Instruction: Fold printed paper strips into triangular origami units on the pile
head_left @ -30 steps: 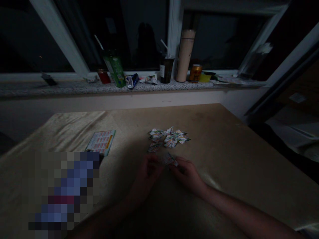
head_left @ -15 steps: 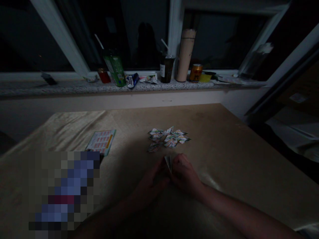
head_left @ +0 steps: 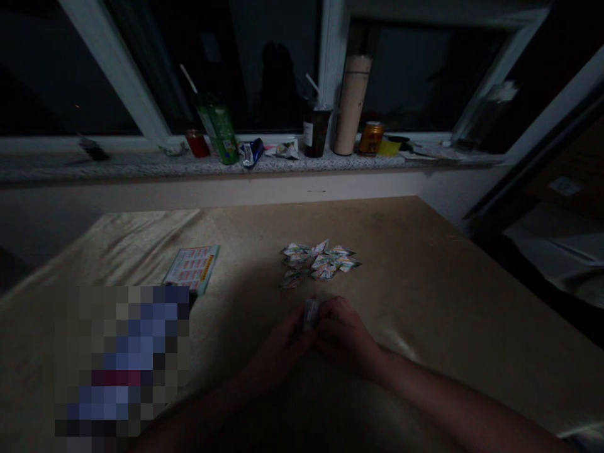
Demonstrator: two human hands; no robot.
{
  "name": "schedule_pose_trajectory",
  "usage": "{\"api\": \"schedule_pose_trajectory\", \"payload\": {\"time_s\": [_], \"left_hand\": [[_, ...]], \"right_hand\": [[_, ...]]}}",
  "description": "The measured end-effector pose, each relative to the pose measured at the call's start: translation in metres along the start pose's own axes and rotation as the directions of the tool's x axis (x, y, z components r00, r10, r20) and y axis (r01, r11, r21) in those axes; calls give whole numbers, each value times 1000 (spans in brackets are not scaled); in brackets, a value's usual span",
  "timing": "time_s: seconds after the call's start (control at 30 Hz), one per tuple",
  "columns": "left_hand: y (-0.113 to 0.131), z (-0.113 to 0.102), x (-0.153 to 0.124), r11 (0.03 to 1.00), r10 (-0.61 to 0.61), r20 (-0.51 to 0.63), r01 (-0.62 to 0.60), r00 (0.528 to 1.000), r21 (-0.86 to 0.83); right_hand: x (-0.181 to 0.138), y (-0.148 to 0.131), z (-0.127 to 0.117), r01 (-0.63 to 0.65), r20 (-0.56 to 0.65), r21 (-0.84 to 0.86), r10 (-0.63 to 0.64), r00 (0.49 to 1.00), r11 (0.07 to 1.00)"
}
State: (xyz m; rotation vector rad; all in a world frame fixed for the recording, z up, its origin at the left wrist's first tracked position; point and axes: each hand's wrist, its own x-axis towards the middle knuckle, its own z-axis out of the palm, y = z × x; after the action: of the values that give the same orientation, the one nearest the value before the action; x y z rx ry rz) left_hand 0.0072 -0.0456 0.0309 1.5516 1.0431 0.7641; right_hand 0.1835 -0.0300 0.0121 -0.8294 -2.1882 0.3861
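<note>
Between my two hands, low over the table, is a small folded piece of paper [head_left: 311, 311], its pale face turned up. My left hand [head_left: 289, 333] grips it from the left, thumb near its lower end. My right hand [head_left: 340, 324] pinches its right side with curled fingers. The lower part of the paper is hidden by my fingers, and the dim light blurs detail. Just beyond my hands lies a cluster of several folded paper pieces [head_left: 325, 264], pointed and printed in white, green and red.
A printed card or booklet [head_left: 191, 267] lies at the left on the cloth-covered table [head_left: 425, 283], by a pixelated blue object [head_left: 136, 346]. Along the windowsill [head_left: 278, 165] stand a green bottle [head_left: 220, 132], a dark cup with a straw [head_left: 316, 132], a tall flask [head_left: 352, 104] and a gold can [head_left: 371, 138].
The paper has turned in my hands: its narrow V-shaped edge faced me before, and now a flat pale face shows. Both hands have shifted slightly; the cluster stays put.
</note>
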Motion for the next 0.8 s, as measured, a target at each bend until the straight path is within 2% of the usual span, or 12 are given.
{"api": "schedule_pose_trajectory", "payload": {"time_s": [0.2,0.3,0.4,0.47,0.53,0.6,0.67,0.73,0.8], "left_hand": [[2,-4,5,997,-68,-152,62,986,-43],[-1,-6,6,988,-132,-206,112,970,-106],[-6,-7,7,972,-199,-193,169,961,-164],[-7,-7,7,965,-218,-186,184,958,-186],[-7,-7,7,962,-223,-195,184,955,-202],[-4,-7,7,962,-225,-196,185,954,-202],[-1,-7,8,966,-211,-176,178,962,-188],[2,-7,8,972,-187,-136,164,973,-167],[3,-7,9,974,-178,-96,162,979,-157]], "right_hand": [[1,-6,-8,33,-66,90,-27,997,995],[1,-8,-13,-46,-132,154,67,989,987],[1,-7,-14,-181,-158,253,225,961,951],[1,-6,-12,-277,-119,378,343,932,883],[1,-5,-9,-359,-15,524,430,903,772],[1,-6,-7,-418,98,629,467,879,656],[2,-6,-6,-435,137,672,476,869,599],[2,-5,-7,-411,109,658,460,881,631],[2,-4,-9,-368,81,593,402,912,716]]}}
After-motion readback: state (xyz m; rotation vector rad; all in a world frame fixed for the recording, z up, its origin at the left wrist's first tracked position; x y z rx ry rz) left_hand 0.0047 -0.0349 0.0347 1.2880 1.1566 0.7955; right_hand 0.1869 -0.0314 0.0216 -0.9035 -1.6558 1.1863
